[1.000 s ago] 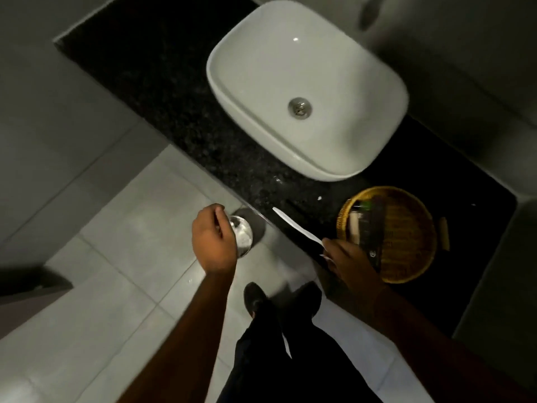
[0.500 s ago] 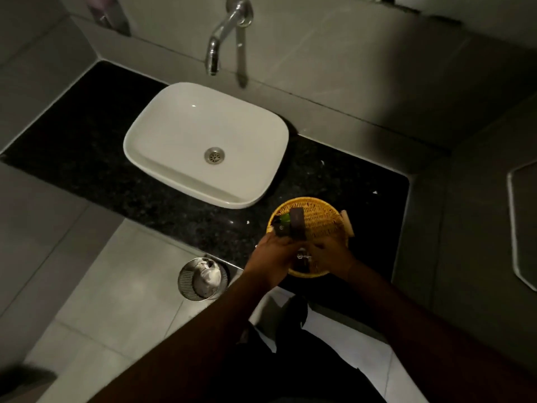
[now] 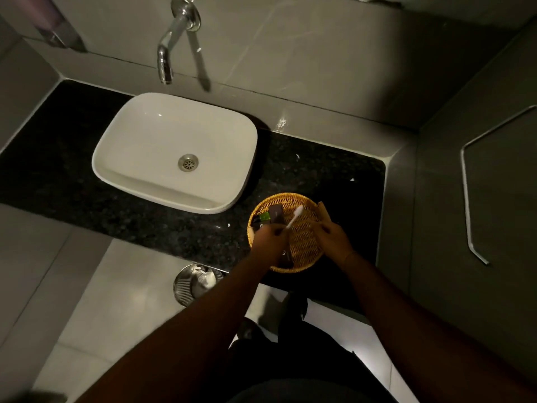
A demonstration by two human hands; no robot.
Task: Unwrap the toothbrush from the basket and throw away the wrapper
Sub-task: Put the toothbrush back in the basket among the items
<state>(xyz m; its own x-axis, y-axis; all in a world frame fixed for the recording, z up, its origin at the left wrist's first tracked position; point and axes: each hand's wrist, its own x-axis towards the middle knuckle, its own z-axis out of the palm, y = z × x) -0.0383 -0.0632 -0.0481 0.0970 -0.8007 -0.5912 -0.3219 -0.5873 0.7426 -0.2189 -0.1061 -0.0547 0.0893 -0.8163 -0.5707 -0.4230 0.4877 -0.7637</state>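
The toothbrush [image 3: 294,218] is white, slim and bare, its head angled up over the woven basket [image 3: 308,258] on the dark desk [image 3: 145,219]. Left hand [image 3: 268,242] fingers are clamped on its handle. Right hand [image 3: 334,238] fingers: closure cannot be determined.

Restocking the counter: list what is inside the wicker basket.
The basket holds a brown packet and green item; the toothbrush is over it. The hands cover the rest.
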